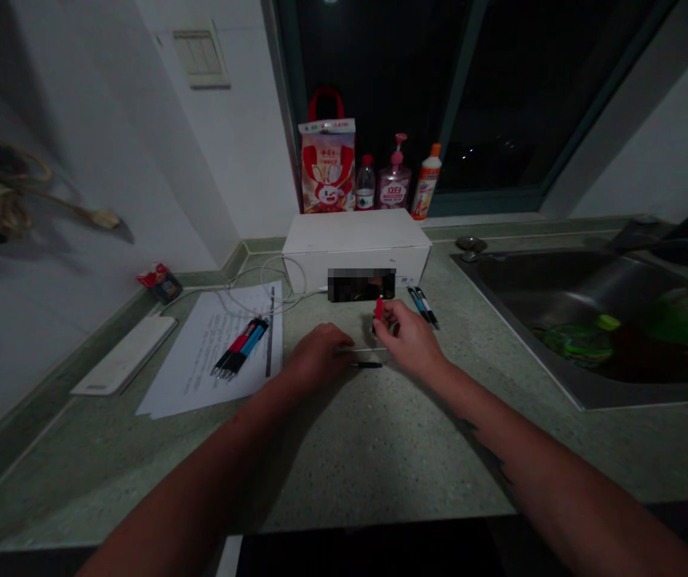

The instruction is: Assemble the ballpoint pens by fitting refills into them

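Observation:
My right hand (409,340) pinches a small red pen part (378,308) upright between thumb and fingers. My left hand (320,357) rests low on the countertop, its fingers curled toward a thin pale pen refill (363,349). Whether those fingers hold the refill is hidden. Just below the refill lies a short black pen part (366,365). Beyond my right hand are a pair of loose pens (423,307), blue and black. A bundle of red, blue and black pens (240,349) lies on a printed sheet of paper (200,361) left of my left hand.
A white box (356,244) with a white cable stands against the window. Behind it are a red-handled gift bag (327,164) and several bottles. A steel sink (584,320) lies to the right, and a white flat pad (124,355) lies left.

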### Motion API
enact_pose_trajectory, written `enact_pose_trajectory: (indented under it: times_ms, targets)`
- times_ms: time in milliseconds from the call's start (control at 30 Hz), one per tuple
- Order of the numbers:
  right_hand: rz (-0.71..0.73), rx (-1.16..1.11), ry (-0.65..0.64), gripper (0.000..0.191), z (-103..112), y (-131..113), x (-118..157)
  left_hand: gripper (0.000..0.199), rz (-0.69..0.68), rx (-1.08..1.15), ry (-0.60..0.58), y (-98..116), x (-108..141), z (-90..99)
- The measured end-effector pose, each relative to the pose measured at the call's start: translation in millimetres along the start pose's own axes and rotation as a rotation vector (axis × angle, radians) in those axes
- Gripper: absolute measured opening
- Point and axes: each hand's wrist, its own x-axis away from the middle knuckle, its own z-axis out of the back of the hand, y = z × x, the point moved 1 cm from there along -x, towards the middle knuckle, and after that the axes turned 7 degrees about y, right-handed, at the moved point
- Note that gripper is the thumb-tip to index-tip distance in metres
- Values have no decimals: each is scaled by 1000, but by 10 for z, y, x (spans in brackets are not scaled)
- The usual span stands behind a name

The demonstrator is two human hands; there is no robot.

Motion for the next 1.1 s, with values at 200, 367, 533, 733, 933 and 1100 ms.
enact_pose_trajectory:
  times_ms: [200,367,533,733,933,1100]
  targets:
    - [-34,31,95,16,19,50,-45,15,-79,-166,-102,63,-42,-44]
    - [-68,186,113,16,66,143,-91,17,-41,-155,-11,16,-53,7]
    - [23,327,21,20,83,162,-84,23,-114,-119,175,11,-43,132]
    - [116,327,-51,19,65,126,-68,28,-162,-177,288,35,-35,179]
    - [178,348,-57,19,71,88,-54,28,-152,-240,270,-1,-39,156]
    - [271,407,-98,18,85,87,-66,29,-195,-293,266,14,-33,189]
